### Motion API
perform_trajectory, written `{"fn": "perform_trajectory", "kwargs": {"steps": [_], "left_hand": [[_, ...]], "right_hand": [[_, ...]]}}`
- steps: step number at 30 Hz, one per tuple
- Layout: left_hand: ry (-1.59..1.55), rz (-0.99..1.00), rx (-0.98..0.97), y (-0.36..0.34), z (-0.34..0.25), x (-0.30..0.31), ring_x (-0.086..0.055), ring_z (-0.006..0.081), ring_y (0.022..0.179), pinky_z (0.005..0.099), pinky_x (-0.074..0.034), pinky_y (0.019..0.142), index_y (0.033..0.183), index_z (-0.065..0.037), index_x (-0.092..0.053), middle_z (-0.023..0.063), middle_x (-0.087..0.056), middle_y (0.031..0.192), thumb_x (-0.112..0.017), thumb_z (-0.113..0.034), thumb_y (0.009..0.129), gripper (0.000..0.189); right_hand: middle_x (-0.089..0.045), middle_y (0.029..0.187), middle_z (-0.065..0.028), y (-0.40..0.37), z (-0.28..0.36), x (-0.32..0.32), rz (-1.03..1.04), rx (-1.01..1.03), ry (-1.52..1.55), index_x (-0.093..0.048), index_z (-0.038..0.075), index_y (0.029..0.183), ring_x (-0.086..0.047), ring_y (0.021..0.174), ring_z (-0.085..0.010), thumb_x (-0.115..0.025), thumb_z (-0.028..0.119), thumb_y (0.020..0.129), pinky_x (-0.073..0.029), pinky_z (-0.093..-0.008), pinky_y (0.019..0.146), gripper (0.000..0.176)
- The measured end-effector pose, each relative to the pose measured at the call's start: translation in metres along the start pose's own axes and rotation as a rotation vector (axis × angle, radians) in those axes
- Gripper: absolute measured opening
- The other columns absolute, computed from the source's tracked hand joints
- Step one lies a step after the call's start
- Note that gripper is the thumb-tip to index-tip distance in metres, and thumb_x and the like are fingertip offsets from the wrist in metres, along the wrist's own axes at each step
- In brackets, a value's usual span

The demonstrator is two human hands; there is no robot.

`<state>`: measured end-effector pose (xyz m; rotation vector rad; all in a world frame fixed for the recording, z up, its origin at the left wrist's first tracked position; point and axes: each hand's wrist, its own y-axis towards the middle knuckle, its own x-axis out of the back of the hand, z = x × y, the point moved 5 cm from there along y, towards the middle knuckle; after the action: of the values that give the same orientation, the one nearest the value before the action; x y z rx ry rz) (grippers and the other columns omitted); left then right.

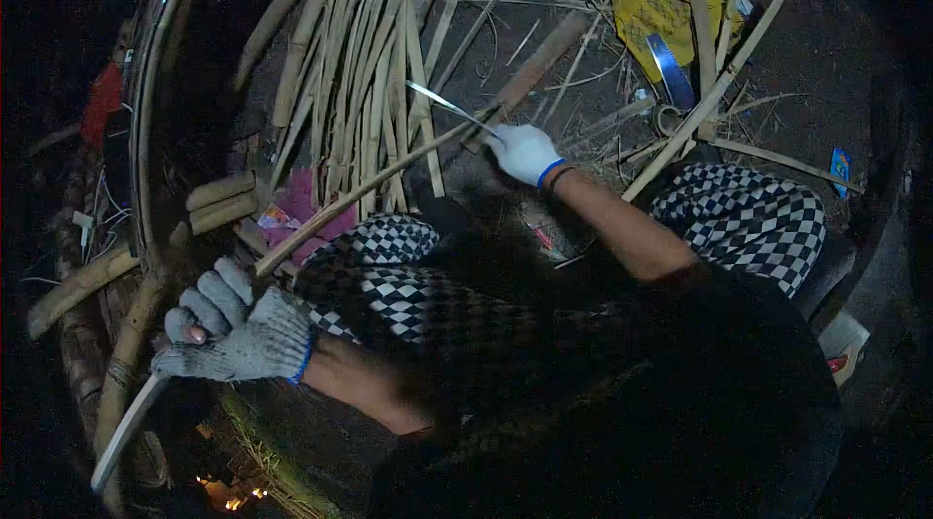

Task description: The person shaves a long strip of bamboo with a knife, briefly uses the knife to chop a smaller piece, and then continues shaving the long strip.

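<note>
My left hand (238, 325), in a grey knit glove with a blue cuff, is closed around a long bamboo strip (360, 190). One pale end of the strip sticks out below the fist at lower left. Its far end slants up to the right, close to my other hand. My right hand (526, 155), in a white glove, grips a knife with a narrow shiny blade (449, 103) pointing up and left. The blade's base overlaps the strip's far end in this view. A brown length of bamboo (544, 62) lies just beyond the right hand.
Many split bamboo strips (364, 62) are heaped ahead. A yellow bag (661, 9) and a blue saw blade (671, 72) lie at upper right. Cut bamboo pieces (222, 203) sit at left. Small flames (233, 498) burn at lower left. My checkered-trousered legs (743, 218) are folded in front.
</note>
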<state>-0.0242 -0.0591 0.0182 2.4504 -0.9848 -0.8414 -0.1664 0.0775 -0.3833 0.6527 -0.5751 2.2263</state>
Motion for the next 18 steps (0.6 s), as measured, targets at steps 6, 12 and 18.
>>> {"fn": "perform_trajectory", "kwargs": {"steps": [6,12,18], "left_hand": [[-0.010,0.115,0.025,-0.002,-0.011,0.019,-0.017,0.0088,0.039,0.0272,-0.017,0.043,0.060,-0.016,-0.037,-0.0054,-0.023,0.045,-0.039,-0.052,0.093,0.049],[-0.052,0.065,0.009,0.002,-0.010,0.025,-0.016,0.0080,0.038,0.0271,-0.016,0.042,0.057,-0.016,-0.035,-0.0055,-0.023,0.043,-0.041,-0.050,0.093,0.049],[-0.167,0.226,0.112,0.008,-0.007,0.046,-0.018,0.0086,0.042,0.0274,-0.019,0.047,0.057,-0.015,-0.038,-0.0052,-0.026,0.046,-0.044,-0.049,0.092,0.049]], "right_hand": [[-0.064,0.085,-0.0215,0.013,-0.024,-0.013,0.070,-0.113,-0.090,-0.064,0.007,0.093,-0.060,0.080,-0.0412,-0.044,0.032,0.090,-0.049,-0.0503,0.071,0.031],[-0.064,0.085,-0.0214,0.000,0.008,-0.007,-0.035,0.028,0.114,-0.065,0.006,0.091,-0.061,0.080,-0.0417,-0.047,0.033,0.088,-0.048,-0.0503,0.072,0.033],[-0.064,0.084,-0.0210,-0.006,0.030,0.009,0.137,0.100,-0.074,-0.066,0.010,0.094,-0.061,0.082,-0.0403,-0.045,0.033,0.089,-0.048,-0.0494,0.073,0.032]]}}
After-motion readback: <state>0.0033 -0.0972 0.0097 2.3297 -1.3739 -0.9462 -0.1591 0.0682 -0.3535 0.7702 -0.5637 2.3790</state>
